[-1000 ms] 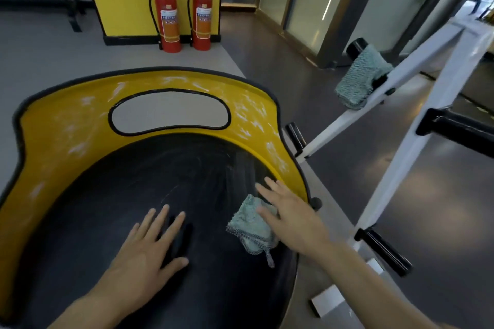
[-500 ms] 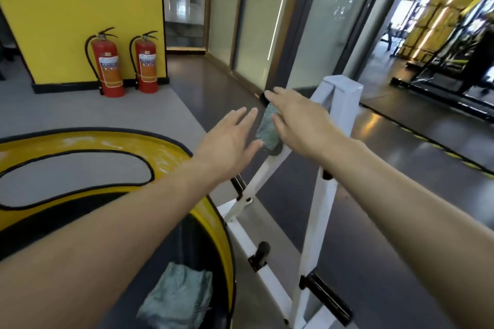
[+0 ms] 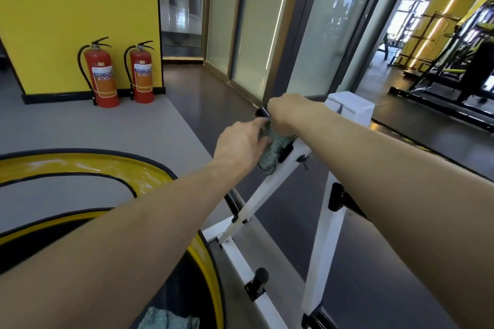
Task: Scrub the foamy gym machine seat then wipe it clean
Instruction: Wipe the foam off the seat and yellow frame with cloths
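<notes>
Both my arms reach forward to a teal knitted cloth draped over a black peg on the white machine frame. My left hand grips the cloth from the left side. My right hand curls over its top at the peg. The black seat with its yellow rim lies at lower left, mostly hidden under my left forearm. A second teal cloth lies on the seat at the bottom edge.
Two red fire extinguishers stand against a yellow wall at the left. Glass doors run along the far side. Black pegs stick out of the white frame. Other gym machines stand at the far right.
Both hands left the seat and the cloth lying on it, rose to the frame, and closed round the hanging cloth. My view lifted from the seat toward the frame.
</notes>
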Available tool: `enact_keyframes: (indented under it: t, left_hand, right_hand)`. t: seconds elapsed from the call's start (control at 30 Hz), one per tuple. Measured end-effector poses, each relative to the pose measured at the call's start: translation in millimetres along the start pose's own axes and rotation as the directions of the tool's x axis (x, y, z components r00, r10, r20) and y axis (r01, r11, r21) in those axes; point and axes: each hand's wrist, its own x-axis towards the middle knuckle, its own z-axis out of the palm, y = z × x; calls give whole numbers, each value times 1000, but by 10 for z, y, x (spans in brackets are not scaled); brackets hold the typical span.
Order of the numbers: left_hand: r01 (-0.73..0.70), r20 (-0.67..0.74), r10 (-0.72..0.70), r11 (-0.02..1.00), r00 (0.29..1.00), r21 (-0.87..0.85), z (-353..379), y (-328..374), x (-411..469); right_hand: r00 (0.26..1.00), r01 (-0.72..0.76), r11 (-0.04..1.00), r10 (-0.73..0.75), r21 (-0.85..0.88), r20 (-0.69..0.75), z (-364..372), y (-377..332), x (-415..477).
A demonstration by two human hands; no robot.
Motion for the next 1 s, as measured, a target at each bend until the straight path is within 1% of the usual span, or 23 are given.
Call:
enact_keyframes:
  t: [0.03, 0.07, 0.13, 0.2, 0.27, 0.33, 0.4, 0.47, 0.57, 0.67, 0.8, 0.9, 1.0]
  left_hand:
    - [48, -19, -50, 993, 999, -107, 26, 13, 24]
    - [109, -9, -114, 968, 993, -224, 46, 26, 50]
    - [242, 82, -228, 887, 970, -394, 78, 45, 89]
    - [275, 119, -248, 868, 961, -414, 97, 5, 103]
    - [267, 97, -250, 872, 963, -410, 45, -89, 66]
    - [247, 59, -246, 874, 968, -419, -73, -226, -9]
    - [214, 14, -228, 889, 974, -404, -260, -351, -135]
    - [164, -36, -189, 920, 981, -357, -466, -470, -298]
    - [107, -85, -128, 970, 988, -220, -820, -639, -622]
    - [106, -117, -118, 989, 986, -105, -1185, -869, -1082]
    - [164, -85, -160, 986, 983, 39, -1652, -1235, -1940]
    - [275, -36, -273, 957, 961, 94, -1948, -1531, -2723]
    - [395, 30, -400, 913, 916, 103, -2139, -1753, -3496]
  right_hand:
    - [1000, -15, 1000, 15, 7, -21, 3, 18, -7]
    - [998, -32, 999, 33, 17, -48, 1, 37, -23]
    - [993, -53, 998, 56, 32, -99, 2, 66, -40]
    - [992, -37, 998, 42, 47, -119, 14, 74, -23]
    - [994, -8, 996, 17, 87, -107, 15, 69, -10]
    - [996, 46, 981, -30, 191, -85, -21, 59, -27]
    - [994, 105, 927, -82, 359, -79, -72, 29, -81]
    - [988, 155, 849, -120, 505, -100, -115, -65, -163]
    - [973, 232, 761, -186, 606, -139, -135, -340, -290]
    - [951, 301, 690, -268, 658, -155, -106, -764, -452]
    - [896, 385, 562, -417, 732, -151, 33, -1554, -787]
    - [838, 437, 493, -528, 752, -141, 235, -2227, -1103]
    - [775, 464, 476, -627, 747, -82, 499, -2820, -1464]
